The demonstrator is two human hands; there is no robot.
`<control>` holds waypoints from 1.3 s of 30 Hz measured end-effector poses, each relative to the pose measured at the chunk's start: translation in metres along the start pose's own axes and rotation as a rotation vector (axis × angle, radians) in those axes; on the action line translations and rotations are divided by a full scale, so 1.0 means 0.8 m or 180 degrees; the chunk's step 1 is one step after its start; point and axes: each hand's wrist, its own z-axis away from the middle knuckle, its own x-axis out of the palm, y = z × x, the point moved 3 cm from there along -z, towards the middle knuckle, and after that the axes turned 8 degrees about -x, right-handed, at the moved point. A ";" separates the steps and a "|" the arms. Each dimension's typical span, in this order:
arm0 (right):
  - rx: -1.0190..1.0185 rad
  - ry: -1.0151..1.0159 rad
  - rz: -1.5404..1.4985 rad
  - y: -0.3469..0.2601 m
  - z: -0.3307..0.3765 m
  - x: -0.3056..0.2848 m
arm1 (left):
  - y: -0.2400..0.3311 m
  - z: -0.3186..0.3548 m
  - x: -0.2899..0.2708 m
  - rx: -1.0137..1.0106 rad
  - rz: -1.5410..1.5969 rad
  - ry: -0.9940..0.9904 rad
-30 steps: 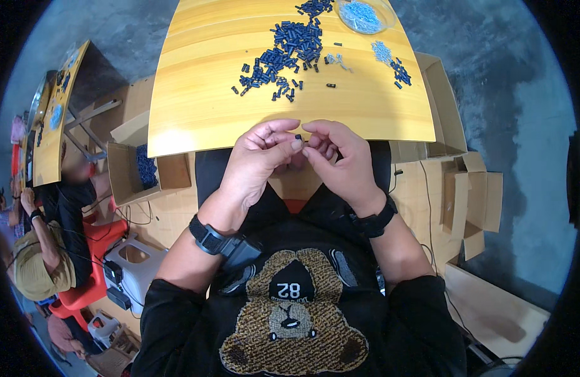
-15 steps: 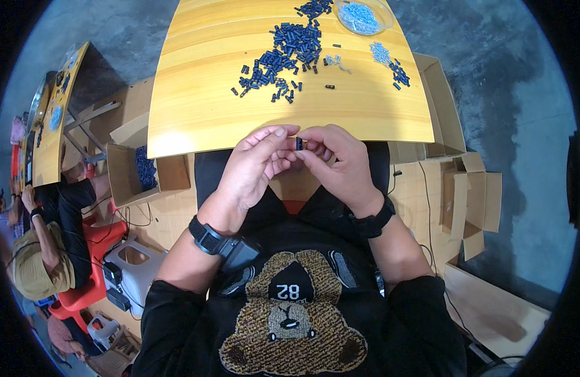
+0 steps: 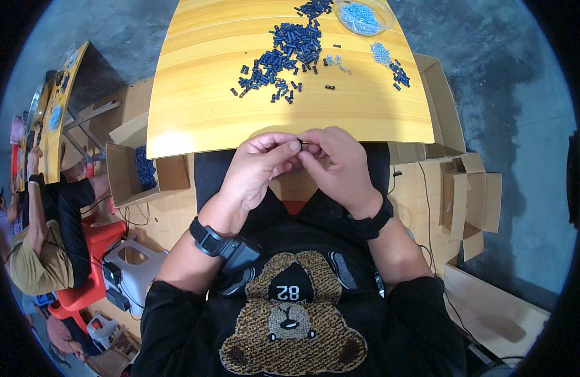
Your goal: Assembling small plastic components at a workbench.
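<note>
Just off the table's near edge, my left hand (image 3: pixel 259 164) and my right hand (image 3: pixel 341 164) meet fingertip to fingertip. Between them is a small black cylindrical part (image 3: pixel 302 144), with a thin brassy bit showing by the right fingers. Thumb and forefinger of the left hand pinch one end, and the right fingers close on the other. Most of the part is covered by fingertips. Beyond the hands, a large loose pile of similar black parts (image 3: pixel 297 41) lies on the yellow wooden table (image 3: pixel 202 94).
A clear round bowl (image 3: pixel 386 24) of light-blue pieces stands far right. Near it lie small pale pieces (image 3: pixel 380 53) and black parts (image 3: pixel 400 75). Cardboard boxes (image 3: pixel 174 172) flank the table, one holding dark items. To the left, a person (image 3: pixel 41 257) sits at another table.
The black part has turned from upright to lying roughly sideways, and my left fingertips have closed in on it. At left, the other person's arm has reached up toward their table.
</note>
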 end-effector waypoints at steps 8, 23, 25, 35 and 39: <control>-0.0203 -0.0163 0.0236 0.003 -0.009 -0.002 | 0.002 -0.009 -0.003 0.0176 -0.0320 0.0077; 0.0643 0.0205 0.1192 0.123 -0.089 -0.084 | 0.032 -0.034 -0.022 0.0138 -0.0147 0.0041; 0.0607 0.0284 0.1337 0.134 -0.098 -0.079 | 0.032 -0.037 -0.028 0.0091 -0.0017 0.0030; 0.1227 0.0220 0.1492 0.143 -0.107 -0.062 | 0.037 -0.042 -0.038 0.0018 0.0170 -0.0382; 0.1235 0.0222 0.1637 0.145 -0.109 -0.059 | 0.037 -0.043 -0.039 -0.0003 0.0139 -0.0425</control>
